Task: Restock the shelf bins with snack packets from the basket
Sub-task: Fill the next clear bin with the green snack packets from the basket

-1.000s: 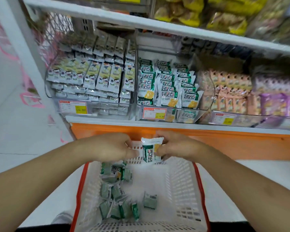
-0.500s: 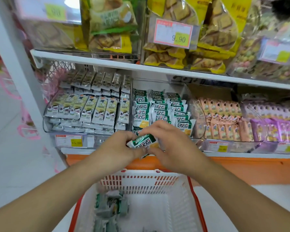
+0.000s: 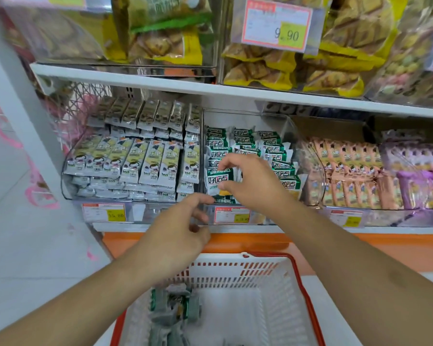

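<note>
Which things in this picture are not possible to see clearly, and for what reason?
- Head view: the right hand covers the middle green packets in the clear bin.
- Whether its fingers grip the front packet cannot be told.
- Left arm and bottom edge hide part of the basket.
- Price tag digits: blurred.

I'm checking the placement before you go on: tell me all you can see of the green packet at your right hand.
The green packet is a small glossy pouch, green and white with large white characters and a yellow patch near its base. It stands roughly upright at the front of the clear middle bin, against like packets. The right hand pinches its right edge, thumb low, fingers at the top. The left hand hangs below, apart.
</note>
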Demonstrator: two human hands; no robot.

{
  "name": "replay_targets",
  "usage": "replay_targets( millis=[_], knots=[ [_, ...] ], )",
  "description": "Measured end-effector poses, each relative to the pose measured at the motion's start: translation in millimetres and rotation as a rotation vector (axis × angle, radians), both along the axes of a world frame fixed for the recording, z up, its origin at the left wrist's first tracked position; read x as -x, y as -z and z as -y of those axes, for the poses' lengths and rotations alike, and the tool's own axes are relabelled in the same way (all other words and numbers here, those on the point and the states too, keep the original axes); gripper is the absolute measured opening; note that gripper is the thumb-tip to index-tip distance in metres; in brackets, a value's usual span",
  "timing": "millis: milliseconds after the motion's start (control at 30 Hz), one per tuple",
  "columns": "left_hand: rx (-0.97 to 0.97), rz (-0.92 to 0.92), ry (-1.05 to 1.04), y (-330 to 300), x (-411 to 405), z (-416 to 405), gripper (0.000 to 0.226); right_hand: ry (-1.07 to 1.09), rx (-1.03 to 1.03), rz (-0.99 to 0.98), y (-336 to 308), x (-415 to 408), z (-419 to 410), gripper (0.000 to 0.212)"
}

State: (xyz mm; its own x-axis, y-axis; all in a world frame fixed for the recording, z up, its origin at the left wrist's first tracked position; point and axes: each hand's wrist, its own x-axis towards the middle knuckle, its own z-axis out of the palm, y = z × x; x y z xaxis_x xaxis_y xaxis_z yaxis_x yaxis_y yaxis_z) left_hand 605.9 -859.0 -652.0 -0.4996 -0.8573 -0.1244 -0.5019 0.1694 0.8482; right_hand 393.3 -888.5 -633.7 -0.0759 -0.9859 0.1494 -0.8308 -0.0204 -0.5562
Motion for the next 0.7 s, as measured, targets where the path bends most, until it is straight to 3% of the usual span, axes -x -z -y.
replay_targets(
  millis=[267,433,500,600,700],
  knots=[
    [0.035,0.024,0.017,2,-1,2,0.053,0.019,0.102,-0.183,19,1,8,0.032],
    [0.032,-0.002,0.018,0,-5,2,0.054,-0.005,0.098,-0.106,12,0,0,0.041],
    [0.051,-0.020,0.026,-2,-12,0,0.052,-0.022,0.142,-0.058,5,1,-10,0.035],
    [0.066,-0.031,0.022,-1,-24,-4,0.040,-0.042,0.213,-0.021,0,-1,-36,0.016],
    [0.034,-0.002,-0.017,13,-36,-7,0.020,-0.109,0.200,-0.033,9,-8,-68,0.015]
  ],
)
